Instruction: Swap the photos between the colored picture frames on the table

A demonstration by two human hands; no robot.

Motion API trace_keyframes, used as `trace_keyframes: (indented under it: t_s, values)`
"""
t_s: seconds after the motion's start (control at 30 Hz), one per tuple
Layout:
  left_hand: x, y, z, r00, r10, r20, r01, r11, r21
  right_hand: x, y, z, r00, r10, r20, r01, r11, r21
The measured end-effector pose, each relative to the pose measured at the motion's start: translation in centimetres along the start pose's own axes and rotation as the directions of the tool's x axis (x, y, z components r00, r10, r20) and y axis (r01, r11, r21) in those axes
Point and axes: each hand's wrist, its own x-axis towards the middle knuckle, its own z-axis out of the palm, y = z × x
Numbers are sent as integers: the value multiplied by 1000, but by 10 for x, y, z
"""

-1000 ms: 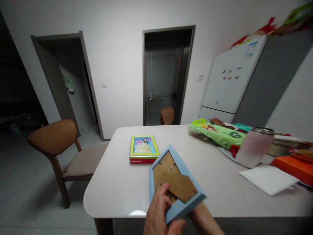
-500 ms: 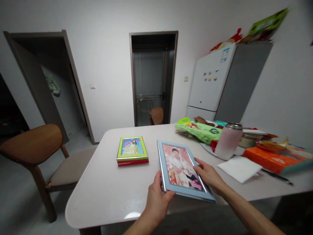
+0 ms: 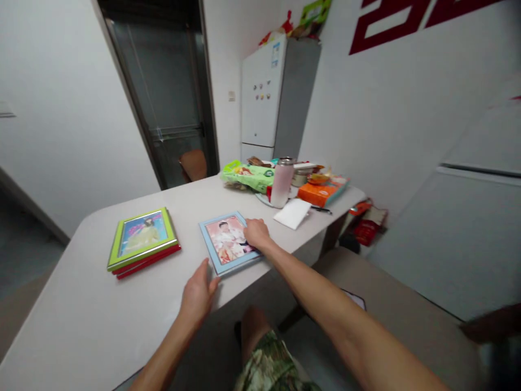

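A light-blue photo frame [image 3: 214,255] with a pink portrait lies face up near the table's front edge. My right hand [image 3: 257,234] covers its right border, fingers curled over the side and partly hidden. At the lower left corner is my left hand [image 3: 199,290]; its thumb and fingers are apart, and the thumb tip is close to or touching the frame. Further left, a green photo frame [image 3: 171,231] showing a figure in a pale dress rests on top of a red frame [image 3: 146,265].
A pink bottle [image 3: 282,183], white paper [image 3: 293,213], a dark pen [image 3: 321,209], an orange box [image 3: 319,193] and a green bag [image 3: 250,177] occupy the table's [image 3: 101,320] far right. A chair seat [image 3: 391,304] is at the right, below table height.
The blue frame was held tilted in both hands and now lies on the table. My left hand has loosened from its corner. The view has turned right and down.
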Motion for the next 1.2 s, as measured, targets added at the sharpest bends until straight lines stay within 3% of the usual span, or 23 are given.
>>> trace_keyframes:
  t_s: [0.1, 0.2, 0.27, 0.37, 0.47, 0.6, 0.7, 0.87, 0.93, 1.07, 1.13, 1.2]
  values:
    - [3, -26, -12, 1000, 10, -27, -13, 992, -122, -9, -39, 5, 988, -131, -80, 130, 991, -16]
    - [7, -50, -31, 991, -85, -100, 50, 949, -312, -18, -103, 18, 928, -365, -72, 367, 930, 13]
    - [7, -61, -44, 967, -218, -134, 115, 839, -532, -22, -145, 30, 861, -507, -47, 509, 860, 42]
    - [4, -71, -59, 910, -405, -88, 185, 587, -788, -23, -187, 51, 789, -615, -10, 614, 787, 63]
    - [1, -78, -70, 844, -536, -16, 220, 373, -901, -18, -203, 64, 781, -625, 14, 623, 780, 59]
    - [4, -87, -83, 764, -641, 73, 232, 167, -958, -25, -202, 64, 769, -639, 14, 637, 769, 54]
    - [4, -88, -88, 748, -662, 49, 139, 83, -987, -47, -197, 55, 734, -679, 2, 677, 732, 73]
    - [-14, -76, -89, 723, -675, -150, -109, 102, -989, -82, -183, 43, 660, -751, -15, 738, 645, 197]
    - [-28, -67, -90, 753, -615, -235, -164, 170, -972, -89, -180, 38, 713, -701, -10, 638, 643, 422]
    - [-64, -43, -96, 796, -438, -418, -165, 508, -846, -102, -179, 14, 848, -528, 31, 336, 583, 740]
    - [-84, -32, -99, 839, -297, -456, -128, 707, -696, -113, -175, -1, 890, -451, 70, 161, 454, 876]
    - [-100, -23, -100, 864, -44, -501, -213, 871, -444, -125, -168, -12, 906, -391, 165, -56, 276, 959]
